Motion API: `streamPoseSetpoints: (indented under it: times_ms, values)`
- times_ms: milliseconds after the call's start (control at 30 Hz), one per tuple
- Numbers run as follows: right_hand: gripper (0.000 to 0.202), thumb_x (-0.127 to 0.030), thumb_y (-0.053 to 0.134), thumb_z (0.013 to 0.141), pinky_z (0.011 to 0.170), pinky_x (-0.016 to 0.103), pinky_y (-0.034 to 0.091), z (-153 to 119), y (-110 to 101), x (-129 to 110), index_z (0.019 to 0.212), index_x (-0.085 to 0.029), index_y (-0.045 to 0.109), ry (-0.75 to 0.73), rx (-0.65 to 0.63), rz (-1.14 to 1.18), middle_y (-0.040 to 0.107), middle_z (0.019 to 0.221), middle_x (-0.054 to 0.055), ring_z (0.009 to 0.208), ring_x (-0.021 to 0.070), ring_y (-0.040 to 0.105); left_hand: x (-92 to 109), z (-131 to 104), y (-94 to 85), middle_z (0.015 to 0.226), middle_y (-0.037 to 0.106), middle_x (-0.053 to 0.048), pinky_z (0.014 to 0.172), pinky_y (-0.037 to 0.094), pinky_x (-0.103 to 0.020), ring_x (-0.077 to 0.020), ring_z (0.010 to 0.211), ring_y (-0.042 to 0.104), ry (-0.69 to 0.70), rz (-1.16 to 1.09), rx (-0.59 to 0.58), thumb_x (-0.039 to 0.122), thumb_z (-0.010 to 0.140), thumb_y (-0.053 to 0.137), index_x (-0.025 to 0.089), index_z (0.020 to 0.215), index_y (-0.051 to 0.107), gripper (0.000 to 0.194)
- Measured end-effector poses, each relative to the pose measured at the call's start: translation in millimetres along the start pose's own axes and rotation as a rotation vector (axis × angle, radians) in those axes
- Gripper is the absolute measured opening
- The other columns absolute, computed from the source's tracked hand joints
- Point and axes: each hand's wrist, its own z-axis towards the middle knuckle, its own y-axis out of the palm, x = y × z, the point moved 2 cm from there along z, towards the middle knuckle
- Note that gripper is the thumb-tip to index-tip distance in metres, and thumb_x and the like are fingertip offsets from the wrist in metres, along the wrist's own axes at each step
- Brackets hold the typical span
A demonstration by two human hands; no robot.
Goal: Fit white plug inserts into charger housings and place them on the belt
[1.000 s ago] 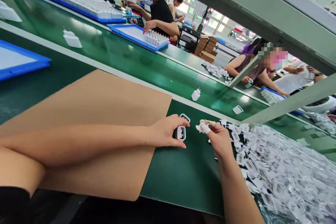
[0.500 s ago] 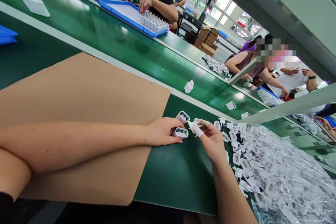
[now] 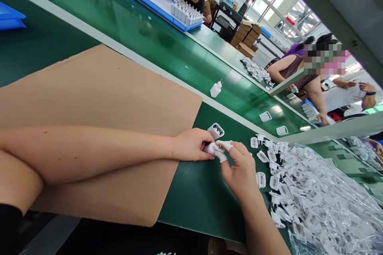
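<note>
My left hand is closed around a white charger housing just above the green table. With finger cots on thumb and forefinger, my right hand pinches a white plug cap against the housing's open end. The fingers partly cover the join, so I cannot tell how far the cap sits in. Just beyond my left hand lies a second charger housing, its open end facing me. To the right, a heap of loose white plug caps spreads beside my right wrist.
Brown cardboard lies under my left forearm. Clear plastic surrounds the heap. Across the rail, a green conveyor carries a finished-looking charger and two open housings. A blue tray and co-workers are beyond; a slanted post stands right.
My right hand has brought the plug cap left onto the housing in my left hand. The second housing now lies apart from my left hand. The camera view has shifted slightly.
</note>
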Motion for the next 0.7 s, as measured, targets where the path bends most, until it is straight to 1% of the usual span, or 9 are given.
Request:
streamPoseSetpoints:
  times_ms: [133, 267, 400, 467, 533, 600, 633, 667, 700]
  values:
    - [0.031, -0.002, 0.051, 0.075, 0.067, 0.03, 0.05, 5.6, -2.0, -7.6, 0.091, -0.021, 0.07, -0.009, -0.016, -0.128, 0.07, 0.088, 0.007, 0.079, 0.0217, 0.063, -1.5, -0.6, 1.4, 0.067, 0.058, 0.003, 0.056, 0.036, -0.025, -0.0126, 0.062, 0.052, -0.006, -0.014, 0.012, 0.037, 0.076, 0.078, 0.017, 0.075, 0.066, 0.023]
    - [0.024, -0.002, 0.053, 0.07, 0.06, 0.028, 0.042, 12.0, -4.1, -9.8, 0.078, -0.021, 0.066, 0.082, -0.095, -0.114, 0.067, 0.076, 0.003, 0.07, 0.0192, 0.06, -2.9, -1.2, 3.1, 0.066, 0.058, 0.003, 0.055, 0.035, -0.024, -0.0124, 0.061, 0.051, -0.01, -0.022, 0.023, 0.039, 0.076, 0.078, 0.018, 0.075, 0.066, 0.024]
    - [0.024, -0.001, 0.053, 0.068, 0.058, 0.029, 0.039, 12.5, -3.0, -10.4, 0.074, -0.02, 0.066, 0.163, -0.156, -0.142, 0.065, 0.072, 0.004, 0.071, 0.0206, 0.061, -1.0, -1.1, 3.7, 0.067, 0.059, 0.003, 0.054, 0.034, -0.024, -0.0126, 0.061, 0.052, -0.018, -0.014, 0.031, 0.039, 0.076, 0.078, 0.018, 0.076, 0.067, 0.024]
    - [0.023, -0.004, 0.056, 0.073, 0.063, 0.03, 0.044, 10.3, -2.1, -6.2, 0.081, -0.021, 0.07, 0.229, -0.164, -0.038, 0.069, 0.077, 0.004, 0.075, 0.0218, 0.064, 3.3, -2.5, 2.7, 0.069, 0.06, 0.002, 0.055, 0.036, -0.024, -0.0132, 0.062, 0.053, -0.011, -0.003, 0.011, 0.039, 0.078, 0.077, 0.018, 0.078, 0.068, 0.023]
    - [0.022, -0.015, 0.064, 0.078, 0.072, 0.033, 0.052, 8.4, -3.2, 4.1, 0.096, -0.023, 0.074, 0.306, -0.168, 0.192, 0.075, 0.089, 0.004, 0.082, 0.0225, 0.068, 8.6, -5.4, 0.4, 0.07, 0.062, 0.002, 0.056, 0.038, -0.023, -0.0133, 0.062, 0.054, -0.001, -0.003, -0.032, 0.039, 0.079, 0.076, 0.018, 0.083, 0.07, 0.022]
    - [0.041, -0.029, 0.073, 0.078, 0.082, 0.037, 0.056, 7.9, -8.4, 21.8, 0.118, -0.025, 0.07, 0.367, -0.155, 0.428, 0.076, 0.108, 0.006, 0.089, 0.0232, 0.071, 12.7, -7.5, -4.8, 0.072, 0.065, 0.001, 0.055, 0.041, -0.023, -0.013, 0.061, 0.054, 0.043, -0.021, -0.047, 0.04, 0.079, 0.076, 0.018, 0.091, 0.073, 0.025]
    - [0.05, -0.037, 0.075, 0.079, 0.084, 0.039, 0.057, 7.8, -12.7, 33.7, 0.127, -0.026, 0.066, 0.397, -0.127, 0.481, 0.074, 0.116, 0.008, 0.091, 0.0237, 0.071, 13.2, -6.8, -9.4, 0.074, 0.066, 0.0, 0.056, 0.042, -0.023, -0.0129, 0.061, 0.055, 0.081, -0.025, -0.018, 0.04, 0.08, 0.076, 0.017, 0.096, 0.073, 0.028]
    - [0.057, -0.043, 0.073, 0.08, 0.085, 0.041, 0.057, 7.6, -17.6, 47.5, 0.133, -0.025, 0.063, 0.426, -0.093, 0.472, 0.072, 0.122, 0.01, 0.093, 0.0245, 0.071, 12.3, -4.0, -15.6, 0.078, 0.068, -0.001, 0.057, 0.044, -0.023, -0.0133, 0.062, 0.057, 0.124, -0.016, 0.038, 0.041, 0.08, 0.076, 0.017, 0.101, 0.073, 0.032]
    - [0.056, -0.047, 0.069, 0.084, 0.087, 0.043, 0.056, 6.8, -22.8, 62.6, 0.135, -0.024, 0.061, 0.459, -0.046, 0.389, 0.07, 0.124, 0.012, 0.096, 0.0257, 0.071, 9.9, 1.5, -23.4, 0.084, 0.07, -0.002, 0.06, 0.047, -0.024, -0.014, 0.065, 0.059, 0.167, 0.005, 0.114, 0.043, 0.081, 0.076, 0.018, 0.106, 0.073, 0.035]
